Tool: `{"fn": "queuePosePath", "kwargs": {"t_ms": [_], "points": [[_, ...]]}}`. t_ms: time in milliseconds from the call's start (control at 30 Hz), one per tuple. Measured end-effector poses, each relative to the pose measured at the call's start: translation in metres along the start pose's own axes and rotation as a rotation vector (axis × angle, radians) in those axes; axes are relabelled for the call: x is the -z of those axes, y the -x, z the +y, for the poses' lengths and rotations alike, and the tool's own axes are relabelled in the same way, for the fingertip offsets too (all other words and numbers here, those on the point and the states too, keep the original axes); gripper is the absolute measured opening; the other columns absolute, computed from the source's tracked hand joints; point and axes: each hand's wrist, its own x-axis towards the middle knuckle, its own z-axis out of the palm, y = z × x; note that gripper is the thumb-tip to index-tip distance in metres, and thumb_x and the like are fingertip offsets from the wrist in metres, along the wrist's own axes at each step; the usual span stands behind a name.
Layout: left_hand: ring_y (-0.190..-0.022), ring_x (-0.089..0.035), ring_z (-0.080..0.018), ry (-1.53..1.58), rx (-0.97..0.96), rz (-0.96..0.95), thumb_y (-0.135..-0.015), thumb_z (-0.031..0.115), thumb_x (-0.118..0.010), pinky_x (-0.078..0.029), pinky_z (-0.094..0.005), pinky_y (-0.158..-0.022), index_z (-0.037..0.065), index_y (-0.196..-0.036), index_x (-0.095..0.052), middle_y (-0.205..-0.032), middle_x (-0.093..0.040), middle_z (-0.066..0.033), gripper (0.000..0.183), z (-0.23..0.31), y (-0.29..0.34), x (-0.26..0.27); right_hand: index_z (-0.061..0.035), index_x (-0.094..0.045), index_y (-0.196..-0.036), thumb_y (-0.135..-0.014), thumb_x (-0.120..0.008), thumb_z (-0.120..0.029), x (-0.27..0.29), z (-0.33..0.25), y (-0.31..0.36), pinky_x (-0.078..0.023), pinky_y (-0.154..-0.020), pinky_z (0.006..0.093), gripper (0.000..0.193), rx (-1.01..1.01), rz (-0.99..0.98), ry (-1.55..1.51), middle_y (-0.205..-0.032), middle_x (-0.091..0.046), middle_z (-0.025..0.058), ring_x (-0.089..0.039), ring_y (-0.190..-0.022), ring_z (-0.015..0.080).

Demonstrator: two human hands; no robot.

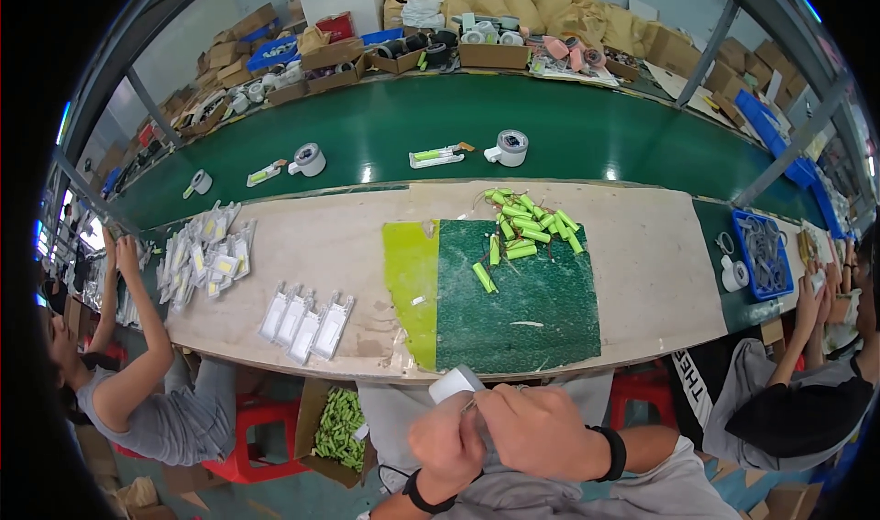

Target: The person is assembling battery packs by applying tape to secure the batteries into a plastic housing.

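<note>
Close to my lap, below the table's front edge, my left hand (446,442) is closed around a white plastic part (456,384) whose end sticks out past the fingers. My right hand (541,433) presses against it from the right, its fingers pinched together near what looks like a thin wire; what they grip is hidden. Ahead on a green mat (518,314) lies a loose heap of bright green battery cells (527,226) with wires. Left of the mat, several flat white plastic housings (305,323) lie side by side.
A bigger pile of white housings (206,254) lies farther left. Battery packs and white round-headed units (509,148) stand on the green conveyor (385,116). A blue basket (764,254) holds grey parts. Under the table is a carton (316,410) of green cells. People sit at both sides.
</note>
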Motion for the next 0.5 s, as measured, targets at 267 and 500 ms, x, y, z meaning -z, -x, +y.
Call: {"fn": "queuePosePath", "kwargs": {"t_ms": [267,500], "points": [[-0.06,-0.062,-0.0265,0.207,0.236,0.027,-0.082,0.001,-0.058,-0.048,-0.0324,-0.055,-0.003,-0.089,-0.064,-0.075,-0.065,-0.0154,0.01,-0.012,0.005,0.002,0.001,-0.059,-0.091,-0.079,-0.06,-0.012,0.006,0.007,-0.008,-0.052,-0.057,0.0333,0.018,0.004,-0.09,-0.058,-0.078,-0.06,0.009,-0.064,-0.066,0.0236],[-0.06,-0.05,-0.022,1.421,0.233,-0.004,-0.097,0.03,-0.054,-0.039,-0.0404,-0.062,0.001,-0.077,-0.054,-0.06,-0.053,-0.0091,0.035,-0.045,-0.019,0.016,-0.0055,-0.023,-0.151,-0.085,-0.067,-0.015,-0.036,0.075,-0.014,-0.046,-0.096,0.0337,0.08,-0.323,-0.794,-1.263,-0.147,-0.037,0.0118,-0.048,-0.124,0.0226]]}}
